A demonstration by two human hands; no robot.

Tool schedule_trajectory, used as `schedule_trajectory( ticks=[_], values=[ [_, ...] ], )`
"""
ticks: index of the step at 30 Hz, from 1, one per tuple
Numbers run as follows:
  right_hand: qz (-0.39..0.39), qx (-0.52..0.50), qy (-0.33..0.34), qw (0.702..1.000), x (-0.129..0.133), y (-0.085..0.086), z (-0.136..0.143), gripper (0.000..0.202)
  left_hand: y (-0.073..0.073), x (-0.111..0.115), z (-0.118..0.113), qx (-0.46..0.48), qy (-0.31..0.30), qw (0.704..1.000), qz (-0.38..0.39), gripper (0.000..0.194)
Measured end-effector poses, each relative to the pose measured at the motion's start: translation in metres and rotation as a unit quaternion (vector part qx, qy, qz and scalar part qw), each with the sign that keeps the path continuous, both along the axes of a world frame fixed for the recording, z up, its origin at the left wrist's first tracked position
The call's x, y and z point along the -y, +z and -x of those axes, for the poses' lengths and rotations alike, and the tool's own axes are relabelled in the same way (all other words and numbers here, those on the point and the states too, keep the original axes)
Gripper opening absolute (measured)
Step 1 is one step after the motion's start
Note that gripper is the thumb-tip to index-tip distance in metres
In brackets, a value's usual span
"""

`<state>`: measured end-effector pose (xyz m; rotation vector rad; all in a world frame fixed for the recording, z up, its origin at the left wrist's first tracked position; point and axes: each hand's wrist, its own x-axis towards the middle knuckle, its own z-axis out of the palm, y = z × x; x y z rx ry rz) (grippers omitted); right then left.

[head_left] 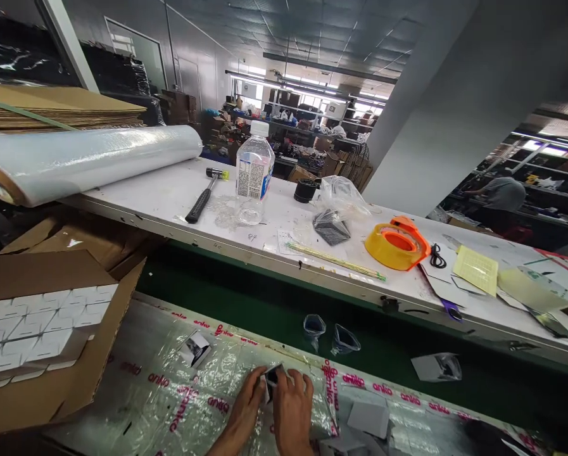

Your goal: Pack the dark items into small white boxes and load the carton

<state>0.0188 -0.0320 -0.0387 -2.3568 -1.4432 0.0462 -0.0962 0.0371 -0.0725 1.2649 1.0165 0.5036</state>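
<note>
At the bottom of the view my left hand [242, 411] and my right hand [293, 408] are pressed together around a small white and black box [271, 378]. They rest on a sheet of clear plastic printed with red lettering [189, 405]. Another small white box [194, 348] lies on the plastic to the left of my hands. More white boxes [369, 418] lie to the right.
An open cardboard carton [50, 329] packed with white boxes stands at left. Across a green belt [246, 297], a white bench holds a film roll [88, 158], hammer [202, 196], water bottle [254, 171], yellow tape dispenser [396, 244] and label sheets [476, 269]. A person stands far right.
</note>
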Motion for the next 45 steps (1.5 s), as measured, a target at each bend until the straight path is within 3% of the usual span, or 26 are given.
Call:
schedule_trajectory(
  ticks=[5, 7, 10, 14, 20, 26, 32, 39, 45],
  values=[
    [-0.039, -0.058, 0.035, 0.997, 0.000, -0.014, -0.007, 0.039, 0.004, -0.004, -0.011, -0.016, 0.008, 1.000, -0.006, 0.071],
    [-0.090, -0.116, -0.008, 0.989, 0.012, -0.020, -0.010, 0.041, 0.004, -0.005, -0.014, -0.019, 0.012, 1.000, -0.004, 0.069],
    [-0.158, -0.254, -0.067, 0.952, 0.028, -0.024, -0.014, 0.038, 0.003, -0.006, -0.017, -0.016, 0.017, 1.000, -0.006, 0.062],
    [-0.148, -0.307, -0.039, 0.939, 0.022, -0.024, -0.013, 0.027, 0.006, -0.011, -0.019, 0.002, 0.020, 1.000, -0.018, 0.051],
    [-0.143, -0.319, -0.093, 0.932, -0.001, -0.024, -0.006, 0.023, 0.013, -0.024, -0.026, 0.029, 0.001, 0.999, -0.015, 0.036],
    [-0.139, -0.388, -0.145, 0.900, 0.033, -0.021, -0.007, 0.047, 0.011, -0.022, -0.029, 0.041, 0.020, 0.999, 0.001, 0.042],
    [-0.103, -0.352, -0.115, 0.923, 0.028, -0.027, -0.006, 0.036, 0.007, -0.024, -0.023, 0.045, -0.004, 0.999, 0.013, 0.053],
    [-0.118, -0.264, -0.186, 0.939, 0.002, -0.041, -0.019, 0.042, 0.010, -0.025, -0.020, 0.061, -0.019, 0.998, 0.001, 0.047],
    [-0.128, -0.226, -0.058, 0.964, 0.005, -0.036, -0.021, 0.023, 0.012, -0.017, -0.026, 0.043, 0.016, 0.998, -0.047, 0.038]
  ],
)
